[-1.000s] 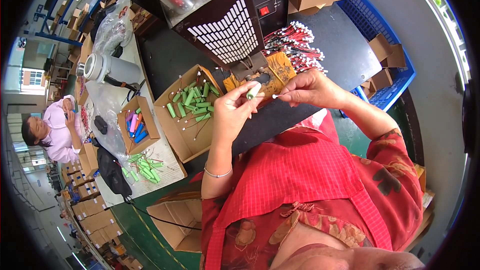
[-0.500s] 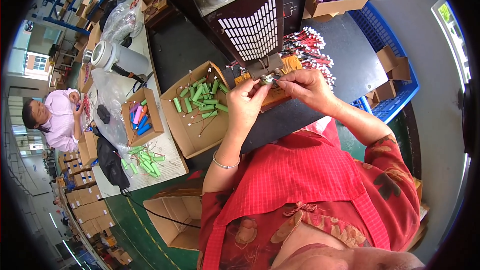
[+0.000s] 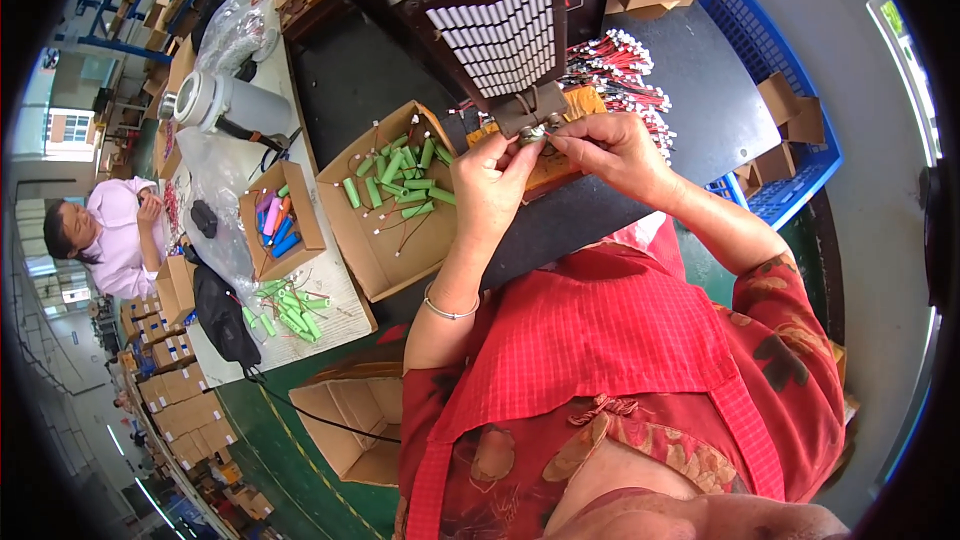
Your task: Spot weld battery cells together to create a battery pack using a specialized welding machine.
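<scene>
Both hands — left hand (image 3: 492, 180) | right hand (image 3: 612, 148) — pinch small cell (image 3: 533, 135)

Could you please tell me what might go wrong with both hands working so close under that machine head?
The left hand and right hand pinch a small part right at the grey metal machine head, so fingertips could get nipped. The open cardboard box of green cylindrical cells sits just beside the left forearm and could be knocked.
</scene>
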The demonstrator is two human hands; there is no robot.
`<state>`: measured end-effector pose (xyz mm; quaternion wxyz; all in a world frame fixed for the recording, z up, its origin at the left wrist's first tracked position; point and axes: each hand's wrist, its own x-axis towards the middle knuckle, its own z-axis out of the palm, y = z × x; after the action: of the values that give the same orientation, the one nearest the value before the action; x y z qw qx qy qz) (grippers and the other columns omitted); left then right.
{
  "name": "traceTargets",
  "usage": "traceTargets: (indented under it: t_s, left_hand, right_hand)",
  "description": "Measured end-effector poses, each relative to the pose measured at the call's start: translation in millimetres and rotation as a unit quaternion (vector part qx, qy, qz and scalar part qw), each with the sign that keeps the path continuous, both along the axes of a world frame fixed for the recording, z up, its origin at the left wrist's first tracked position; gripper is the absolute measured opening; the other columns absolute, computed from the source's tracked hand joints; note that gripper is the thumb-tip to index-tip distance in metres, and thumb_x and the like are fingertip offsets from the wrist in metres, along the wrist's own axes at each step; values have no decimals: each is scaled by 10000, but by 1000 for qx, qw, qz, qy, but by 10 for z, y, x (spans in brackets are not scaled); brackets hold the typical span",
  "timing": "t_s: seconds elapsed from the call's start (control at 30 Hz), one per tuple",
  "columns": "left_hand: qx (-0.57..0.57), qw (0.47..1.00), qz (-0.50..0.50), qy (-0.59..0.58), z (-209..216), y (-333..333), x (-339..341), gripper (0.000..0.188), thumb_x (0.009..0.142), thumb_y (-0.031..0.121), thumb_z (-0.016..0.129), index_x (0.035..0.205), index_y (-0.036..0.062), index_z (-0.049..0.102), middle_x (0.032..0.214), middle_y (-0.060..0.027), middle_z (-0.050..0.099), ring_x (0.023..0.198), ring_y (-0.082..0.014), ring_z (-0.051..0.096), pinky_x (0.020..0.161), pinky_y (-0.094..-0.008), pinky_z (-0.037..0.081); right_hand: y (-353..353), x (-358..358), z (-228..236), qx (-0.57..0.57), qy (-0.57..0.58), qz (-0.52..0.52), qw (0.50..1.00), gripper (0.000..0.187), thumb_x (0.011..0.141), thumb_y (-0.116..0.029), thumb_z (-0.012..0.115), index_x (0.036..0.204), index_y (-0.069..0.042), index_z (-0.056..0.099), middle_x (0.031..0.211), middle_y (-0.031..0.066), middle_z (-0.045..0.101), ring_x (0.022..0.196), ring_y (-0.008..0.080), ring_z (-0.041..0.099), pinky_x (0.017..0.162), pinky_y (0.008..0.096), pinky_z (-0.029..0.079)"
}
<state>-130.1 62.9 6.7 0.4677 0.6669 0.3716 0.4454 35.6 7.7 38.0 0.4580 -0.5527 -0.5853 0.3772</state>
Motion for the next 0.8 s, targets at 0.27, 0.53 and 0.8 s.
traceTargets:
  t_s: [0.27, 0.53, 0.8]
  left_hand:
    - [4, 994, 89, 68, 212, -105, -741, 312, 770, 50, 671, 1068, -2, 594, 826, -23, 627, 635, -35, 536, 554, -186, 454]
    - [154, 834, 482, 219, 23, -177, -2407, 101, 751, 74, 656, 847, 50, 637, 797, -82, 574, 614, -190, 569, 548, -289, 466]
    - [106, 669, 706, 207, -405, -130, -4426, 115, 740, 101, 639, 833, 34, 657, 782, -89, 611, 661, -212, 586, 607, -327, 460]
  right_hand:
    - [-172, -21, -129, 36, 19, 12, 999, 213, 895, -106, 508, 1044, 31, 575, 680, 7, 535, 569, 57, 482, 524, 198, 405]
    - [-175, -83, -222, 102, -65, 2, 993, 118, 876, -73, 550, 937, 6, 614, 666, 16, 571, 574, 60, 520, 519, 192, 418]
    - [-129, -92, -265, 135, -77, -19, 988, 114, 872, -59, 551, 943, 1, 618, 664, 24, 576, 580, 62, 540, 501, 191, 418]
